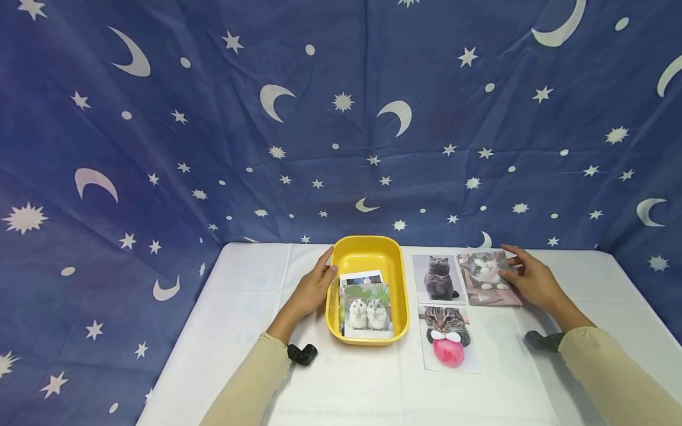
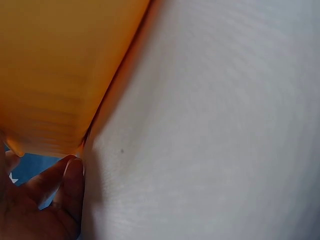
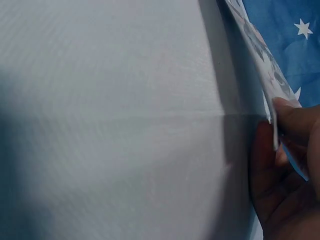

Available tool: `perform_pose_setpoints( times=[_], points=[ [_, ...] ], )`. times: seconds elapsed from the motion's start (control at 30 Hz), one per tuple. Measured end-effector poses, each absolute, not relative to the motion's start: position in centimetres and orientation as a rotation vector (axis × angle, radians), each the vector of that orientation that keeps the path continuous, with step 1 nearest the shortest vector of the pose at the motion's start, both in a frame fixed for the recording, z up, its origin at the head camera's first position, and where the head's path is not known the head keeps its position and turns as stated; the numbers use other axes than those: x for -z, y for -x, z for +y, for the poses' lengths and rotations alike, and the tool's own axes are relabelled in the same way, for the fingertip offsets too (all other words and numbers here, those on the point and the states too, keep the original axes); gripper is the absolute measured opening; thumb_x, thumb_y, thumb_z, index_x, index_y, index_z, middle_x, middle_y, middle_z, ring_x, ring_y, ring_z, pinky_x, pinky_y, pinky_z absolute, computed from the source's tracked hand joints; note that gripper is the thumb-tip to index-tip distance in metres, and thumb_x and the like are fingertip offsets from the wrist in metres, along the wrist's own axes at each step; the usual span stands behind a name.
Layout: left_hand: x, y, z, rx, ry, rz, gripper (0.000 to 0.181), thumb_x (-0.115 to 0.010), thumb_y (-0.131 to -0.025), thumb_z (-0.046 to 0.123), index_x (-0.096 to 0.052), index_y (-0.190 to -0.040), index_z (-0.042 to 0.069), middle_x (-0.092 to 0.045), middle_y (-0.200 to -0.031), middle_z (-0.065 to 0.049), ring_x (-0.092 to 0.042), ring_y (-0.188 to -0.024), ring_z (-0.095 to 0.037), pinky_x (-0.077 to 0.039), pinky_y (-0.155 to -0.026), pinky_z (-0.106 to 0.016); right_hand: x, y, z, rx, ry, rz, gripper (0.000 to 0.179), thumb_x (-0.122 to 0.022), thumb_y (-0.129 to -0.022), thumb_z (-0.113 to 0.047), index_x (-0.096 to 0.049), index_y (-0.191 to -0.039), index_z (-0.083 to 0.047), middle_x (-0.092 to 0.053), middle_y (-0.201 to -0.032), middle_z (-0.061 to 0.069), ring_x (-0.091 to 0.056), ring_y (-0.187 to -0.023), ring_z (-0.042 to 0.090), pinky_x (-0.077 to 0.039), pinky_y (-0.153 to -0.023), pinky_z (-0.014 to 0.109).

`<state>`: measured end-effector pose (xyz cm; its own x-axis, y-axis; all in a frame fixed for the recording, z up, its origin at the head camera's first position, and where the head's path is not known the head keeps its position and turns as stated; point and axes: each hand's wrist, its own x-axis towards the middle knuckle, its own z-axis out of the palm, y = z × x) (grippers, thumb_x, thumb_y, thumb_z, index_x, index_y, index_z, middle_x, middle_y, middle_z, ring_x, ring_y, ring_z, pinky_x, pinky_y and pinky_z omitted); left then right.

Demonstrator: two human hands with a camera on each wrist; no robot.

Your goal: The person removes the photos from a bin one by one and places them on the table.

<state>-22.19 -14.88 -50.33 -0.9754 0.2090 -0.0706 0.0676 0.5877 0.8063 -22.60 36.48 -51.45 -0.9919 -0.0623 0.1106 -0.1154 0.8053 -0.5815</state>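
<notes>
My left hand (image 1: 311, 290) holds the left side of a yellow plastic tub (image 1: 396, 284), thumb at the rim and fingers along the outer wall. In the left wrist view that hand (image 2: 47, 200) meets the tub's wall (image 2: 55, 75) close to the tabletop. With my right hand (image 1: 535, 287) I pinch the right edge of a grey-and-white cat photo card (image 1: 482, 272). The right wrist view shows this card (image 3: 267, 70) tilted, its near edge off the cloth, between thumb and fingers. A grey cat card (image 1: 439, 281) and a tabby card with a pink ball (image 1: 447, 337) lie beside it.
Inside the tub, a card with two hamsters (image 1: 367, 313) lies over other cards, mostly covered. White cloth (image 1: 362, 384) covers the table. A blue curtain with moons and stars (image 1: 319, 148) stands behind and at both sides. Black wrist devices (image 1: 302, 355) sit on both wrists.
</notes>
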Motion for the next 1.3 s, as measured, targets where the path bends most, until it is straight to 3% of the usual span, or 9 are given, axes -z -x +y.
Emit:
perform_pose_setpoints(
  times=[0.1, 0.23, 0.37, 0.53, 0.63, 0.77, 0.9, 1.1, 1.3],
  points=[
    [50.4, 22.1, -14.9, -1.339, -0.241, 2.653, 0.055, -0.036, -0.11, 0.049, -0.018, -0.162, 0.045, -0.061, -0.142, -0.01, -0.059, -0.13, -0.033, -0.041, -0.115, -0.054, 51.2, 22.5, 36.3, -0.883, -0.127, -2.943, 0.065, -0.067, -0.1, -0.017, -0.036, -0.155, -0.001, -0.061, -0.125, 0.034, -0.065, -0.105, 0.05, -0.053, -0.083, 0.062],
    [50.4, 22.1, -15.0, -1.337, -0.245, 2.65, 0.056, -0.035, -0.11, 0.051, -0.018, -0.162, 0.046, -0.061, -0.143, -0.009, -0.058, -0.131, -0.033, -0.041, -0.115, -0.054, 50.7, 22.4, 36.3, -0.792, -0.134, -2.981, 0.066, -0.068, -0.099, -0.02, -0.038, -0.152, 0.004, -0.062, -0.124, 0.033, -0.065, -0.104, 0.049, -0.051, -0.086, 0.064],
    [50.4, 22.1, -15.0, -1.337, -0.242, 2.648, 0.055, -0.036, -0.11, 0.051, -0.017, -0.162, 0.046, -0.06, -0.146, -0.01, -0.057, -0.134, -0.034, -0.04, -0.116, -0.055, 50.2, 22.4, 36.6, -0.736, -0.157, -2.983, 0.063, -0.07, -0.098, -0.02, -0.042, -0.146, 0.01, -0.063, -0.117, 0.032, -0.067, -0.099, 0.047, -0.052, -0.08, 0.061],
    [50.4, 22.2, -14.9, -1.339, -0.25, 2.645, 0.055, -0.036, -0.11, 0.049, -0.018, -0.162, 0.044, -0.059, -0.146, -0.011, -0.056, -0.135, -0.035, -0.039, -0.116, -0.056, 48.6, 22.5, 35.4, -0.854, -0.16, -2.955, 0.059, -0.068, -0.1, -0.023, -0.045, -0.146, 0.006, -0.063, -0.117, 0.028, -0.069, -0.093, 0.042, -0.058, -0.066, 0.043],
    [50.4, 22.2, -14.8, -1.338, -0.251, 2.648, 0.055, -0.036, -0.11, 0.048, -0.019, -0.162, 0.044, -0.059, -0.146, -0.011, -0.056, -0.134, -0.035, -0.039, -0.116, -0.056, 45.9, 23.1, 32.5, -1.047, -0.196, -2.963, 0.062, -0.067, -0.1, -0.033, -0.046, -0.149, -0.002, -0.062, -0.122, 0.023, -0.068, -0.09, 0.036, -0.06, -0.06, 0.038],
    [50.4, 22.2, -14.9, -1.337, -0.243, 2.655, 0.055, -0.036, -0.11, 0.047, -0.019, -0.162, 0.044, -0.06, -0.145, -0.011, -0.056, -0.134, -0.036, -0.039, -0.116, -0.056, 42.0, 24.2, 27.0, -1.251, -0.348, -2.986, 0.063, -0.068, -0.097, -0.047, -0.051, -0.148, -0.015, -0.061, -0.122, 0.014, -0.067, -0.091, 0.029, -0.062, -0.067, 0.038],
    [50.4, 22.2, -15.0, -1.336, -0.238, 2.653, 0.055, -0.036, -0.11, 0.048, -0.019, -0.162, 0.044, -0.061, -0.143, -0.011, -0.058, -0.132, -0.035, -0.04, -0.115, -0.055, 39.8, 25.5, 21.0, -1.402, -0.586, -3.004, 0.058, -0.073, -0.094, -0.045, -0.058, -0.143, -0.019, -0.062, -0.121, 0.01, -0.066, -0.097, 0.029, -0.064, -0.076, 0.037],
    [50.5, 22.3, -15.1, -1.356, -0.269, 2.648, 0.056, -0.036, -0.11, 0.047, -0.019, -0.163, 0.04, -0.062, -0.142, -0.01, -0.059, -0.13, -0.034, -0.041, -0.114, -0.056, 39.8, 27.1, 13.7, -1.579, -0.873, -3.025, 0.053, -0.078, -0.092, -0.035, -0.066, -0.135, -0.008, -0.066, -0.126, 0.015, -0.065, -0.1, 0.029, -0.062, -0.086, 0.043],
    [50.6, 22.3, -15.2, -1.347, -0.251, 2.649, 0.055, -0.036, -0.11, 0.049, -0.02, -0.162, 0.043, -0.062, -0.142, -0.01, -0.058, -0.132, -0.033, -0.041, -0.115, -0.053, 42.6, 27.6, 9.4, -1.32, -1.047, -3.197, 0.048, -0.081, -0.088, -0.035, -0.072, -0.126, -0.007, -0.071, -0.125, 0.011, -0.067, -0.102, 0.023, -0.058, -0.089, 0.035]
  ],
)
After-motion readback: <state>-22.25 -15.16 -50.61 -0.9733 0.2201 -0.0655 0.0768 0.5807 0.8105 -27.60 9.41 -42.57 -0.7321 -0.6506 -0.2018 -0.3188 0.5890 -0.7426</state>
